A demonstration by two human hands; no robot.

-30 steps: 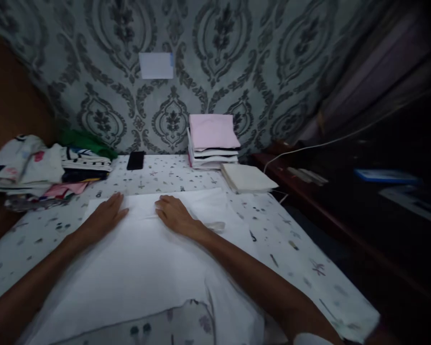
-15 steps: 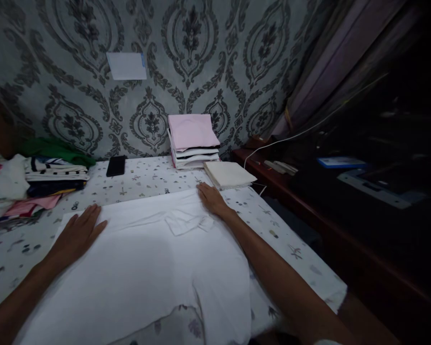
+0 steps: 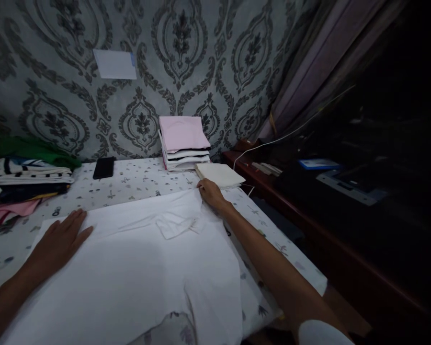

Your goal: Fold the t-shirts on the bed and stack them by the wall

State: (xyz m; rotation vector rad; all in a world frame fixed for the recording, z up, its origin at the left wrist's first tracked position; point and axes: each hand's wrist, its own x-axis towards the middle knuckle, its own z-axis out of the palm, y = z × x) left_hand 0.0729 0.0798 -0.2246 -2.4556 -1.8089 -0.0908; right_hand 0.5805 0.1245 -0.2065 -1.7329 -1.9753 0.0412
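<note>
A white shirt (image 3: pixel 129 273) lies spread on the patterned cloth, part of it folded over near its far edge with some creases. My left hand (image 3: pixel 59 239) rests flat on its left side, fingers stretched out. At the far right corner of the shirt, my right hand (image 3: pixel 211 194) has its fingers curled in, pinching the fabric edge. Just beyond that hand sits a folded cream cloth (image 3: pixel 221 175). The fingertips of my right hand are partly hidden.
A stack of folded clothes (image 3: pixel 185 134), pink on top, stands by the wall. A black phone (image 3: pixel 104 167) and a pile of clothes (image 3: pixel 36 175) lie to the left. On the right, a white cable (image 3: pixel 283 139) crosses a dark red wooden edge (image 3: pixel 301 215).
My right hand's fingers have gone from lying flat to curling around the shirt's corner, which is slightly lifted. My left hand stays flat. The view has turned a little to the right.
</note>
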